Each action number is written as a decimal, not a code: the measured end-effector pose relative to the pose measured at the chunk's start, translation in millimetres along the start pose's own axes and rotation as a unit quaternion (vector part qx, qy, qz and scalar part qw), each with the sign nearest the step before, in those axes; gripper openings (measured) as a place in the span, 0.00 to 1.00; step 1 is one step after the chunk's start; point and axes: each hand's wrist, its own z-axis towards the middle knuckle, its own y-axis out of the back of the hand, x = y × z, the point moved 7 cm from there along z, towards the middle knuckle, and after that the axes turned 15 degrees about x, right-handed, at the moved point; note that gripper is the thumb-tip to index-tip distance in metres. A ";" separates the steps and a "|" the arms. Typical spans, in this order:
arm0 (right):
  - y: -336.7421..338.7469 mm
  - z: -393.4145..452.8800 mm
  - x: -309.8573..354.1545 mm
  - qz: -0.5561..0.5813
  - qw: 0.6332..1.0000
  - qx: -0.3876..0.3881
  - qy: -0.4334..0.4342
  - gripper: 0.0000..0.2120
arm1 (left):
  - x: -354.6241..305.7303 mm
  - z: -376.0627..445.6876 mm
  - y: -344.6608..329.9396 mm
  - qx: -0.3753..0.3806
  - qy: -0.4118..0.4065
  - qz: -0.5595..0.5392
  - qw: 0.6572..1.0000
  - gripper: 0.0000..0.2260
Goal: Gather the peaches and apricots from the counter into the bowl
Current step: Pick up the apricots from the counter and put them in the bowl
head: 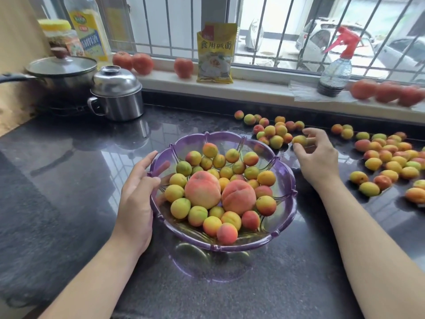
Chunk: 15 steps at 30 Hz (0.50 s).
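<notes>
While the left hand (pixel 138 194) is steadying the scalloped purple plastic bowl (pixel 285 180) by its near-left rim, fingers curled over the edge, the right hand (pixel 318 155) is pinching a small yellow-green apricot (pixel 299 140) at the edge of a cluster (pixel 274 132) on the glossy black stone counter (pixel 69 180). Two big pink peaches (pixel 202 188) are sitting in the bowl among many apricots — but dozens are lying scattered to the right (pixel 391 162), so roughly half is remaining.
</notes>
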 end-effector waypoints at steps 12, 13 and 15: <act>1.3 -37.4 109.9 -0.063 0.951 0.271 0.135 0.17 | -1.5 0.2 -1.0 0.007 -0.007 0.005 1.000 0.23; -4.1 -38.9 114.6 -0.131 0.940 0.276 0.150 0.17 | -1.8 0.3 -1.8 0.009 -0.007 0.006 1.000 0.22; -11.5 -40.1 121.2 -0.220 0.918 0.285 0.168 0.14 | -2.1 0.3 -2.2 0.009 -0.009 0.000 1.000 0.22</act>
